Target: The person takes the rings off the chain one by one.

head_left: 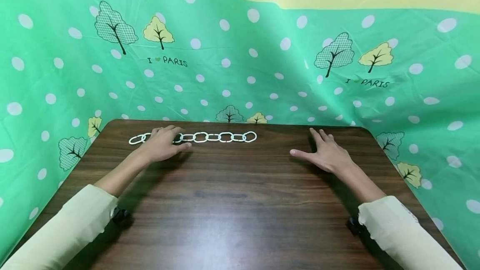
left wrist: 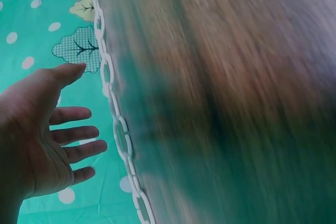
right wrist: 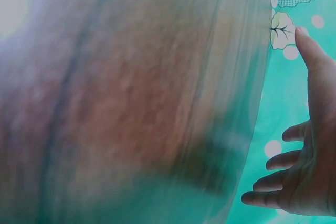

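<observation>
A chain of white plastic links lies stretched sideways along the far part of the table, left of the middle. My left hand is over its left portion and covers a few links in the head view. In the left wrist view that hand has its fingers spread, with nothing in them, beside the white chain. Off to the right, my right hand hovers above the table with thumb and fingers apart, well away from the chain. The right wrist view shows the same hand holding nothing.
The dark wood-grain table has a shiny top with rounded far corners. Behind it and along both sides hangs a green cloth with white dots and printed trees. Pale sleeves cover both forearms, and a small black device sits under the left wrist.
</observation>
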The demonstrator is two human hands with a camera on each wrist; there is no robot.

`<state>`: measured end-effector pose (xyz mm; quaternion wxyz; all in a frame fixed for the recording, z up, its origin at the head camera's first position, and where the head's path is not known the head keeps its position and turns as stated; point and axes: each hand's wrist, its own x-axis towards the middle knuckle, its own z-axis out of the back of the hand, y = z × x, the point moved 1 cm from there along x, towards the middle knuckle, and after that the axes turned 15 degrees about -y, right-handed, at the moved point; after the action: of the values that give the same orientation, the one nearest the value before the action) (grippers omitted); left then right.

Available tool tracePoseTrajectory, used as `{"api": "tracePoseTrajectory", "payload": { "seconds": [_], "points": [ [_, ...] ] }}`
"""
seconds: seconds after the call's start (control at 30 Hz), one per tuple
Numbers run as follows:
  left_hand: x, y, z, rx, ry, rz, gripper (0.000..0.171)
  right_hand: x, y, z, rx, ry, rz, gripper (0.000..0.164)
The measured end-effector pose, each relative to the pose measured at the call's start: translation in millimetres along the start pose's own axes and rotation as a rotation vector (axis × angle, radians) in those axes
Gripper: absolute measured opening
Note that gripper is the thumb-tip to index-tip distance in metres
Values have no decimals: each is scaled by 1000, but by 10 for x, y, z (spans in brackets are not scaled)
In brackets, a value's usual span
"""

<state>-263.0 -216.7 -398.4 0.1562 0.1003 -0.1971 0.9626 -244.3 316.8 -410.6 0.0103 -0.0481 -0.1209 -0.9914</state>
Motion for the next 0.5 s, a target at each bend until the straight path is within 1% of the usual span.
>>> {"api": "tracePoseTrajectory", "payload": {
  "seconds": [0.23,0.4,0.5],
  "points": [
    [79,-77,-16,-22,0,-22,62,41,82,13,4,-5,6,135],
    [113,-113,-24,-52,-35,-46,58,63,157,18,10,-33,16,135],
    [131,-144,-65,-58,-41,-69,57,53,187,19,8,-42,18,135]
  ]
}}
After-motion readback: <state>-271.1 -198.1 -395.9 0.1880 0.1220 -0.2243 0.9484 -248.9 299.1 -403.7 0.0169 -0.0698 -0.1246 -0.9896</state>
